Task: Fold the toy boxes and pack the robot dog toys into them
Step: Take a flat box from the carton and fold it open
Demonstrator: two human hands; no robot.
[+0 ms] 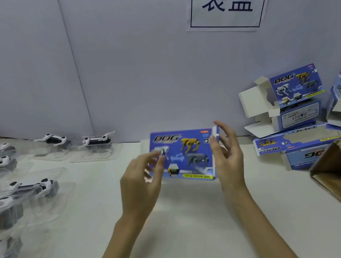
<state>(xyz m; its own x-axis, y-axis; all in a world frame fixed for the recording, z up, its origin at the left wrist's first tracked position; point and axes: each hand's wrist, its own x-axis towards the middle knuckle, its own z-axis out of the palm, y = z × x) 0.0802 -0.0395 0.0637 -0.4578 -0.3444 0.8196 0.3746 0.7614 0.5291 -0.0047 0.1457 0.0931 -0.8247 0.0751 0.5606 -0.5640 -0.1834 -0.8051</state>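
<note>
So the blue toy box [184, 155] is standing upright on the white counter [191, 217], pretty much dead center, backing onto the grey wall panel [142, 70] at the far edge. Both hands are hovering in front of it. The left hand [141, 182] is sitting at the box's left end with loosely curled fingers, its grip not closed on anything I can make out. The right hand [228, 159] is at the right end, fingers spread and relaxed, fingertips right by the side flap; can't tell if they're touching it. Near side of the counter is giving plenty of room. Left is crowding up with robot dog toys [95, 141] in clear trays. Right is stacking up with half-folded boxes [295, 93] and a brown carton [338, 174].
</note>
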